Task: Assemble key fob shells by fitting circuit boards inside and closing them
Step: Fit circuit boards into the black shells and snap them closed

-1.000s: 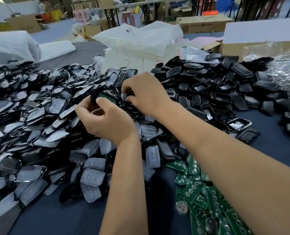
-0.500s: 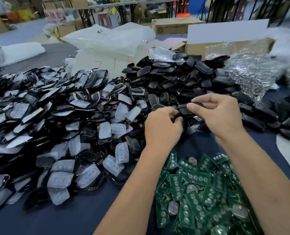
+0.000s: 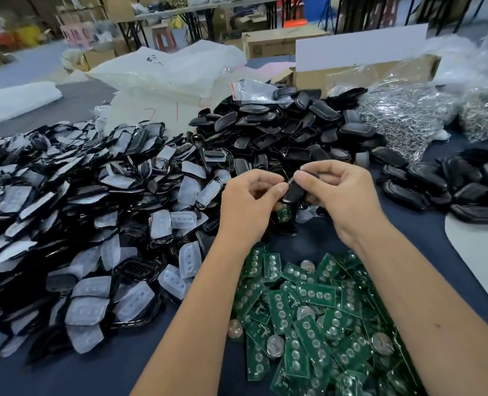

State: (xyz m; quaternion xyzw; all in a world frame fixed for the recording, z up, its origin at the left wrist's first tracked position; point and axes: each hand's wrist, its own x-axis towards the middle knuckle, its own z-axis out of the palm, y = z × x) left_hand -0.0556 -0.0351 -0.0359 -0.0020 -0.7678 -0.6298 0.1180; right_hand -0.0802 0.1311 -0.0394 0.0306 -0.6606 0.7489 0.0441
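Observation:
My left hand (image 3: pixel 247 202) and my right hand (image 3: pixel 342 195) meet above the table's middle, both pinching one black key fob shell (image 3: pixel 294 191) held tilted between them. A green circuit board (image 3: pixel 284 212) peeks out just below the shell; I cannot tell whether it sits inside it. Below my hands lies a heap of green circuit boards (image 3: pixel 308 318) with round coin cells. A big pile of shell fronts with pale button pads (image 3: pixel 88 224) covers the left. Black shell backs (image 3: pixel 282 132) are heaped behind my hands.
More black shells (image 3: pixel 448 181) lie at the right. Clear bags of small metal parts (image 3: pixel 408 115) sit at the back right, white plastic bags (image 3: pixel 168 72) and a cardboard box (image 3: pixel 351 72) behind the piles. Dark blue table cloth (image 3: pixel 100 375) shows at the front.
Both hands left the left-hand pile of shell fronts and came to the table's middle, carrying the shell. They now hold it a little nearer to me, above the circuit boards.

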